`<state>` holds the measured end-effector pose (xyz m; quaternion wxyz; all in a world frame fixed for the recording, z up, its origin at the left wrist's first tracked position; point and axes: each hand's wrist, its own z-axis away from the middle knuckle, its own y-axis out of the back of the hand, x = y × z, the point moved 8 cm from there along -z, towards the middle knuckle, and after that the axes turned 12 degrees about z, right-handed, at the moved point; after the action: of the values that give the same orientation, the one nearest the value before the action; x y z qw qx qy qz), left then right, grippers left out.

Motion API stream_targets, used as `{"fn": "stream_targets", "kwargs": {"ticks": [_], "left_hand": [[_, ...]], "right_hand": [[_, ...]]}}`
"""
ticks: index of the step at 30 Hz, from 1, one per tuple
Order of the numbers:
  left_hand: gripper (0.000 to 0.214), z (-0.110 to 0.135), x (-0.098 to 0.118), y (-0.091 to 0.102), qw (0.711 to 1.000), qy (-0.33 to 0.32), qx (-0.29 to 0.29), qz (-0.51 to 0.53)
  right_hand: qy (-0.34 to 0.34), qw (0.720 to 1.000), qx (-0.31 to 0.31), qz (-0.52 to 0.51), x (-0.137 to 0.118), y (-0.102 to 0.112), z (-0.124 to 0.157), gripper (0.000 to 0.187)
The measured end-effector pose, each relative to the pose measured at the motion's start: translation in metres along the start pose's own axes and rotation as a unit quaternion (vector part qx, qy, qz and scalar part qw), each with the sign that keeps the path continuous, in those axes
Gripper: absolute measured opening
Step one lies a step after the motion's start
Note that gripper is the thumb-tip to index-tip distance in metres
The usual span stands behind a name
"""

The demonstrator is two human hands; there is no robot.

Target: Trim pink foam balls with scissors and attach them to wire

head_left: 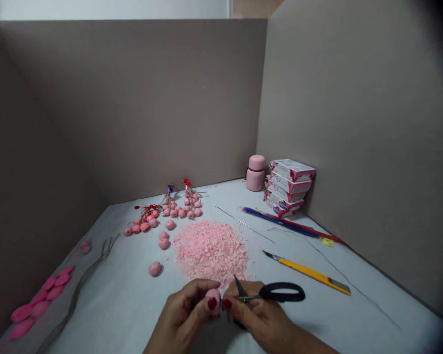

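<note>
Near the front of the table my left hand point(182, 314) is closed round a small pink ball point(212, 294), pinching it between thumb and fingers. Beside it, my right hand point(266, 317) grips a pair of scissors point(298, 293) with black handles. One scissor blade sticks up above the fingers, and a thin dark part of the tool reaches toward the ball. Whether it touches or enters the ball is hidden by the fingertips. Just beyond both hands lies a heap of pink shavings point(210, 250). A loose pink ball point(155, 268) rests left of that heap.
A yellow-handled craft knife point(310, 271) and a thin metal rod point(245, 224) lie to the right. Stacked boxes point(290, 187) and a pink flask point(255, 174) stand behind. Bunches of pink balls point(180, 213), brown cords point(83, 285) and bright pink ovals point(40, 309) lie leftward.
</note>
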<state>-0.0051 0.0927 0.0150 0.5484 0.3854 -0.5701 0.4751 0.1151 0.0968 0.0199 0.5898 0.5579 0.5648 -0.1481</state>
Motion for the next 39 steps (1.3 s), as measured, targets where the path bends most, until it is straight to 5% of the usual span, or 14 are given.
{"fn": "stream_targets", "kwargs": {"ticks": [4,8,10,12,14,16,20,26,28,32,35,39], "left_hand": [[0.035,0.0,-0.024,-0.011,0.982,0.138,-0.037,0.124],[0.044,0.005,-0.039,-0.018,0.953,0.235,-0.064,0.178],[0.04,0.002,-0.028,-0.011,0.977,0.163,-0.044,0.133],[0.036,0.0,-0.002,-0.001,1.0,0.016,-0.008,0.02],[0.032,0.004,0.024,-0.002,0.989,-0.117,0.002,-0.095],[0.018,0.009,0.037,-0.006,0.973,-0.175,0.0,-0.151],[0.016,0.007,0.028,-0.006,0.987,-0.113,0.001,-0.116],[0.044,0.003,-0.028,-0.009,0.985,0.148,-0.039,0.084],[0.045,0.002,-0.025,-0.005,0.99,0.121,-0.02,0.069],[0.034,0.005,0.019,-0.004,0.99,-0.108,-0.005,-0.085],[0.013,0.006,0.022,-0.01,0.986,-0.098,-0.041,-0.132],[0.026,0.004,0.007,-0.01,0.997,-0.018,-0.044,-0.054]], "right_hand": [[0.121,0.983,-0.03,0.135,-0.024,0.0,0.002,0.047],[0.119,0.983,-0.024,0.135,-0.023,0.001,0.003,0.048],[0.057,0.997,-0.012,0.057,-0.011,0.002,0.001,0.044],[-0.037,0.998,0.007,-0.056,0.008,0.0,0.001,0.041],[-0.112,0.983,0.015,-0.145,0.024,-0.006,0.003,0.042],[-0.141,0.972,0.009,-0.186,0.032,-0.014,0.004,0.045],[-0.14,0.971,-0.005,-0.196,0.029,-0.016,0.004,0.043],[0.009,1.0,-0.02,-0.022,-0.002,-0.002,0.0,0.039],[-0.004,1.0,-0.004,-0.031,0.002,0.0,0.001,0.038],[-0.055,0.994,0.008,-0.098,0.016,-0.004,0.003,0.037],[-0.062,0.991,0.006,-0.118,0.015,-0.005,0.003,0.037],[-0.011,0.998,-0.011,-0.063,0.0,0.0,0.0,0.035]]}}
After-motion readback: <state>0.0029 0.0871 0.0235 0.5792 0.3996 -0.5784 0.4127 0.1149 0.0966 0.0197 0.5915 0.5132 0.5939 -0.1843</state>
